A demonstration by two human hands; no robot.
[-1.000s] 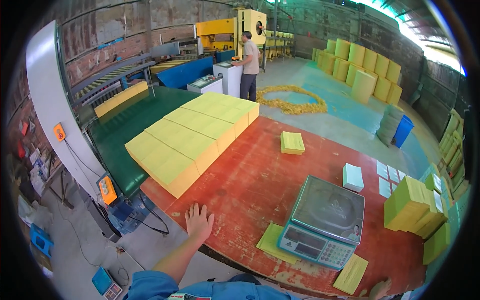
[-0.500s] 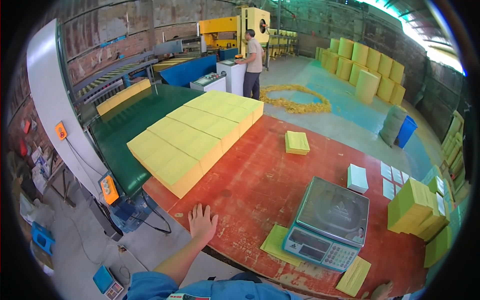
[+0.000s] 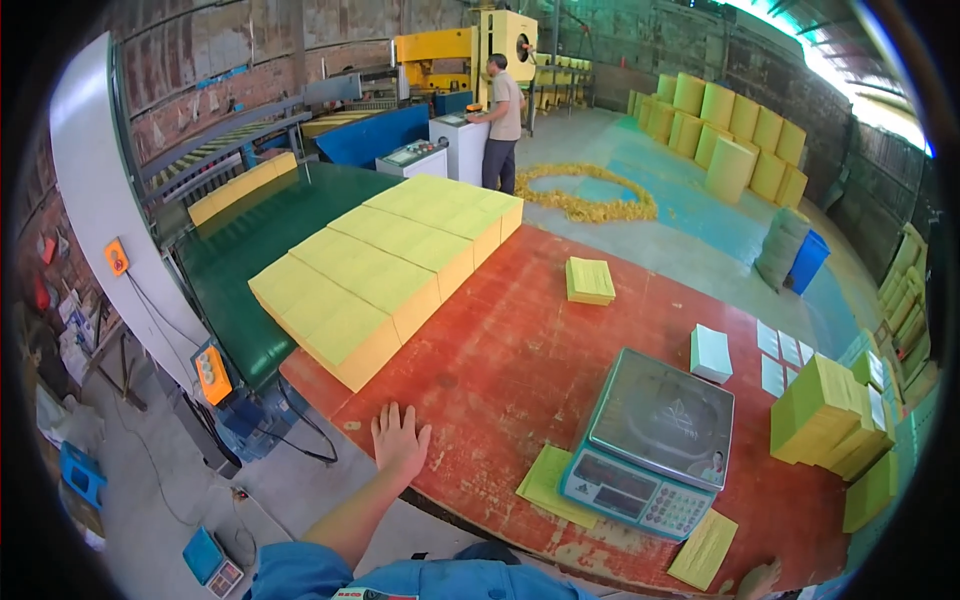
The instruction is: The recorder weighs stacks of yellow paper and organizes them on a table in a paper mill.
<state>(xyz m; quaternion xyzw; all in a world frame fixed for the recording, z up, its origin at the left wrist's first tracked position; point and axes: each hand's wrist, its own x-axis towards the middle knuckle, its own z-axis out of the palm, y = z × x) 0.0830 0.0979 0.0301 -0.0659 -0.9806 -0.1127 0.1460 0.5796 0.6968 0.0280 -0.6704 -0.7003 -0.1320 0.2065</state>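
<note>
My left hand lies flat on the near edge of the red worn table, fingers spread and holding nothing. Just beyond it stands a large block of yellow paper stacks, in several rows. At the lower right rim, my right hand rests on the table, small and partly cut off; its fingers look stretched out, with nothing seen in them. Close to that hand lies a yellow sheet bundle. A counting scale with a clear-covered tray stands between the hands, and another yellow bundle sticks out beside it.
A green conveyor belt adjoins the table on the left. Small yellow and white stacks stand farther back; taller yellow stacks stand at the right. A co-worker is at a machine control box. Yellow rolls stand beyond.
The whole view has shifted slightly, so things sit a little farther left and up. Both hands stay in place on the table.
</note>
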